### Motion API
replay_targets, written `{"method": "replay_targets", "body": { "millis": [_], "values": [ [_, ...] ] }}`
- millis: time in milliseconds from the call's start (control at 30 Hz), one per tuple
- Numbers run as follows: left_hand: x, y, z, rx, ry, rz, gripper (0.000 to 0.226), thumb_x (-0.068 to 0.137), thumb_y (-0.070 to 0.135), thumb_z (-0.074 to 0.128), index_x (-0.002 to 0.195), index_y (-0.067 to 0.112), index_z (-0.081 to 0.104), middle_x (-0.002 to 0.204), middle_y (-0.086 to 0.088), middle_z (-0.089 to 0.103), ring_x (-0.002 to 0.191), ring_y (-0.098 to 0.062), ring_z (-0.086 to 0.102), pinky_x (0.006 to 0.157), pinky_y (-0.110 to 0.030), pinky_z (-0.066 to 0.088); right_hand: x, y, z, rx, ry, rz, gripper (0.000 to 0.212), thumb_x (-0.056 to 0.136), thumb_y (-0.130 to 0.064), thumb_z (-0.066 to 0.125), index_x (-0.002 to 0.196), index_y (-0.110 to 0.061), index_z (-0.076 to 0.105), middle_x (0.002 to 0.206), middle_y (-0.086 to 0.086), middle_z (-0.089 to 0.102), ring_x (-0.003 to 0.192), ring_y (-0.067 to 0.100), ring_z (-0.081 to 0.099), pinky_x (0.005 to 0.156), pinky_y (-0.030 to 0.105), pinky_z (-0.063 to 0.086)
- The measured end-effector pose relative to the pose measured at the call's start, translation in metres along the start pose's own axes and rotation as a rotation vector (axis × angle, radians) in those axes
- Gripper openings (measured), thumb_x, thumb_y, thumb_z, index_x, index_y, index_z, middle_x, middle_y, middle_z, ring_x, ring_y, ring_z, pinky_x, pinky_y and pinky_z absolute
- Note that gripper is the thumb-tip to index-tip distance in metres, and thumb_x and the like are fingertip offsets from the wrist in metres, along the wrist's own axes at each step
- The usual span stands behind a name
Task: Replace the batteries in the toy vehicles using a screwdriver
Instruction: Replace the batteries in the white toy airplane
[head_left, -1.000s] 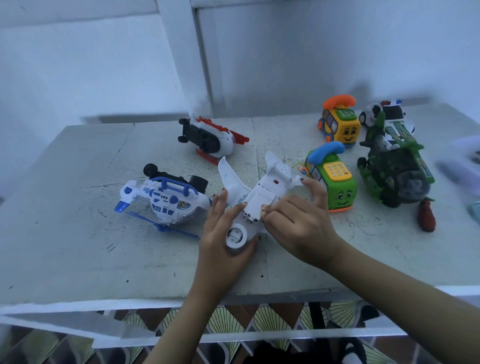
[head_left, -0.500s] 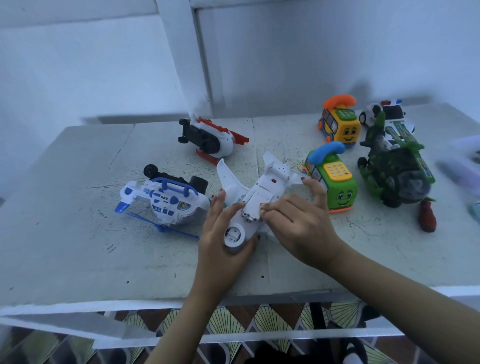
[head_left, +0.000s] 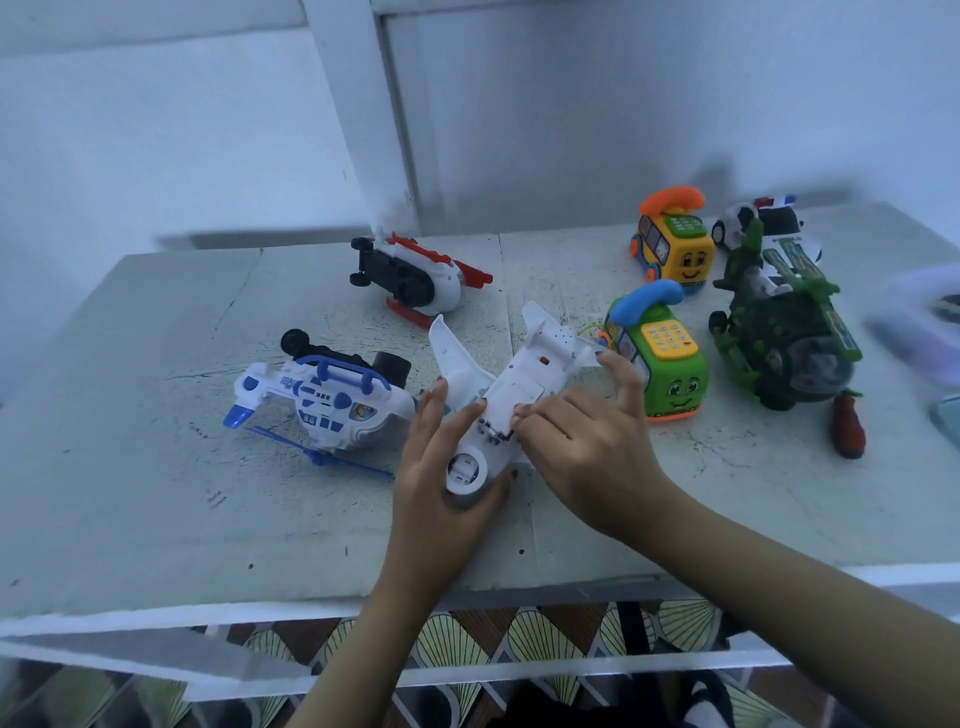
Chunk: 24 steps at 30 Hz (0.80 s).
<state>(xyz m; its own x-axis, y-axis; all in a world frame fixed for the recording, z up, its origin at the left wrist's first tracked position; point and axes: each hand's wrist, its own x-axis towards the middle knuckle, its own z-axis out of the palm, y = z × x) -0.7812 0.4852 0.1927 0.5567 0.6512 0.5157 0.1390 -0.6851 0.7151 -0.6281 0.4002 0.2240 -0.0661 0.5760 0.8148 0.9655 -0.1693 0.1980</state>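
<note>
A white toy airplane (head_left: 524, 374) lies belly-up near the table's front middle, its battery compartment facing me. My left hand (head_left: 441, 478) cradles its nose end from the left, fingers curled round the body. My right hand (head_left: 587, 441) grips the fuselage from the right, with the thumb and fingertips at the compartment's near edge. A dark red screwdriver handle (head_left: 848, 427) lies on the table at the right, far from both hands.
On the white table (head_left: 156, 493) lie a blue-white helicopter (head_left: 322, 400) and a red-white one (head_left: 415, 280), both overturned. Green (head_left: 662, 358) and yellow (head_left: 675, 249) phone cars, a green helicopter (head_left: 784, 332) and a police car (head_left: 763, 223) stand at the right.
My right fingertips have shifted slightly along the compartment's near edge. The airplane and my left hand have hardly moved.
</note>
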Motion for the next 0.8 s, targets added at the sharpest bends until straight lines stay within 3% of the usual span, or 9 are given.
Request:
{"method": "replay_targets", "body": {
  "millis": [267,800],
  "values": [
    [-0.001,0.0,0.0,-0.008,-0.012,0.003,0.05,0.078,0.036,0.067,0.126,0.034,0.052,0.154,0.004,0.032,0.146,-0.013,0.025,0.113,-0.015,0.024,0.0,0.01,-0.006,0.033,-0.066,-0.084,0.019,0.087,-0.007,0.061,0.075,-0.017,0.071,0.081,-0.005,0.071,0.07,0.018,0.063,0.102,0.048,0.029],
    [-0.001,-0.001,0.003,-0.011,0.004,0.041,0.045,0.078,0.035,0.067,0.12,0.02,0.06,0.153,-0.006,0.035,0.145,-0.021,0.028,0.115,-0.025,0.028,-0.004,0.002,-0.015,0.045,-0.21,-0.088,0.016,0.081,-0.016,0.055,0.084,-0.013,0.07,0.09,-0.001,0.07,0.079,0.022,0.064,0.106,0.052,0.025]
  ]
}}
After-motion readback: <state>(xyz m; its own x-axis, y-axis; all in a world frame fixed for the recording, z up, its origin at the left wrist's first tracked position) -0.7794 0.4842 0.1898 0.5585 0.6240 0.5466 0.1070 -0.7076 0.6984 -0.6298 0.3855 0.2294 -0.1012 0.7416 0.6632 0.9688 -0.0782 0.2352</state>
